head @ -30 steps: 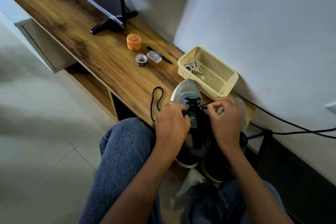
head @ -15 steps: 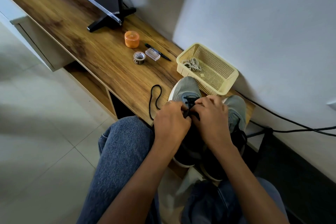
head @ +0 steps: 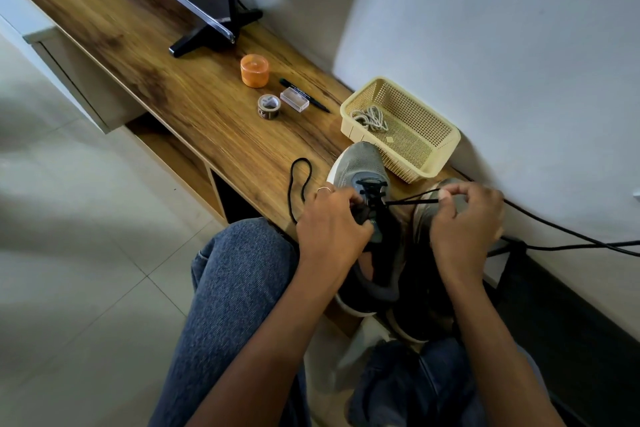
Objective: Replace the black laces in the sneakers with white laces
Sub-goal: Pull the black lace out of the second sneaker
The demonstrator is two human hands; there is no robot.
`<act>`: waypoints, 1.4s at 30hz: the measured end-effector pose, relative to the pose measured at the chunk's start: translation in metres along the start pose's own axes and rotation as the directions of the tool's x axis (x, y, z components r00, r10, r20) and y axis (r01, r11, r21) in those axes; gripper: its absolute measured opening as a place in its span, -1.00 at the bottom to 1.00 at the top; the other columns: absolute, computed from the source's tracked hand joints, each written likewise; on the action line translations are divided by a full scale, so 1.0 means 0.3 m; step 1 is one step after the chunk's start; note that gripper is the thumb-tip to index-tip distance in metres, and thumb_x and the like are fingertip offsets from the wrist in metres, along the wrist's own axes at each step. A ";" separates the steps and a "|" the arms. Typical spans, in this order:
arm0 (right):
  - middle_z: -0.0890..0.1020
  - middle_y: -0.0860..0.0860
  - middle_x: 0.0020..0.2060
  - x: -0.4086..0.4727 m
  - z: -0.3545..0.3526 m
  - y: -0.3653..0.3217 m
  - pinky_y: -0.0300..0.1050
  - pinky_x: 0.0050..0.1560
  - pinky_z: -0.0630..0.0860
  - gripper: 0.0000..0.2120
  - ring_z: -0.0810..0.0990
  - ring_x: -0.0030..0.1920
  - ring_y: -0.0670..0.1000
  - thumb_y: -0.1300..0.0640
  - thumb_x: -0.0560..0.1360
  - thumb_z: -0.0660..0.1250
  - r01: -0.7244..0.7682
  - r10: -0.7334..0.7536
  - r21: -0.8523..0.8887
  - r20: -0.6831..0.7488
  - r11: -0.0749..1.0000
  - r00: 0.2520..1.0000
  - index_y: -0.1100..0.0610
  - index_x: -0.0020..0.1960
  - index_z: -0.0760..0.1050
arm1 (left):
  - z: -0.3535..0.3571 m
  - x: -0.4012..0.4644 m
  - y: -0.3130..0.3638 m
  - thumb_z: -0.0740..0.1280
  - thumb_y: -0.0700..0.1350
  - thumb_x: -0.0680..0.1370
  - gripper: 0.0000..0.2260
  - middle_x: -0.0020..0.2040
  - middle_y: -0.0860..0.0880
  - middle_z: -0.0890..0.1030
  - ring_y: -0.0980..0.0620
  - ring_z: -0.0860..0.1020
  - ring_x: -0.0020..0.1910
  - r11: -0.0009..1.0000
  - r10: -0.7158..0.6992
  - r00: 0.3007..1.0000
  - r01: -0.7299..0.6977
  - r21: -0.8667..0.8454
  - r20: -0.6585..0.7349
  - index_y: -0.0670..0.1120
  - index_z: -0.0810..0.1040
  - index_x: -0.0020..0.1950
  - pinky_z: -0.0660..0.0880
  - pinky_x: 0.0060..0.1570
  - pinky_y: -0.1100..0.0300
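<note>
Two grey sneakers (head: pixel 363 170) are sitting side by side at the near edge of the wooden shelf (head: pixel 207 121), heels overhanging toward the person's knees; the left hand (head: pixel 332 229) is gripping the left sneaker's tongue area while the right hand (head: pixel 464 225) is pinching a taut strand of the black lace (head: pixel 405 199) out to the right. A loose loop of that lace is lying on bare wood to the left — just short of the shelf's front edge. The white laces (head: pixel 370 116) are resting in the cream basket (head: pixel 440 152), touching the sneaker toe and backing against the wall, with open shelf stretching left toward the tape roll (head: pixel 268 107), clear box (head: pixel 294 103), pen (head: pixel 304 95) and orange jar (head: pixel 255 70).
</note>
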State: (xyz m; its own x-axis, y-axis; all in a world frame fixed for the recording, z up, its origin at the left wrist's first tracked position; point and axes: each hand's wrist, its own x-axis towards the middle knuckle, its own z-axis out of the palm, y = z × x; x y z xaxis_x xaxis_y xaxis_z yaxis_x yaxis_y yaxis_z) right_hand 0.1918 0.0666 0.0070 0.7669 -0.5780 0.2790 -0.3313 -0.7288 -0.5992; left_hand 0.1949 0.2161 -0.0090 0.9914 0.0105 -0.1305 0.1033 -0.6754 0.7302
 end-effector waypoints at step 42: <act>0.62 0.01 0.07 -0.066 0.079 -0.032 0.05 0.17 0.13 -0.96 0.33 0.26 0.16 0.15 0.42 0.44 0.650 -0.558 -0.253 0.350 0.717 0.752 0.11 -0.18 0.61 | 0.001 0.017 -0.004 0.38 -0.02 0.45 -0.72 0.11 0.06 0.59 0.01 0.51 0.15 0.998 0.012 0.999 -0.014 0.063 0.031 0.09 0.54 0.15 0.45 0.12 0.03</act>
State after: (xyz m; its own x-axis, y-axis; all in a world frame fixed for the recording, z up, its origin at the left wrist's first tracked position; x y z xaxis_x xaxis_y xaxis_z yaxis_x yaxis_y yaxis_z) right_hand 0.1929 0.0937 -0.0107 0.9543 0.1008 0.2813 0.1218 -0.9908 -0.0584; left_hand 0.1997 0.2167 -0.0106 0.9896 -0.0206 -0.1424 0.0840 -0.7203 0.6885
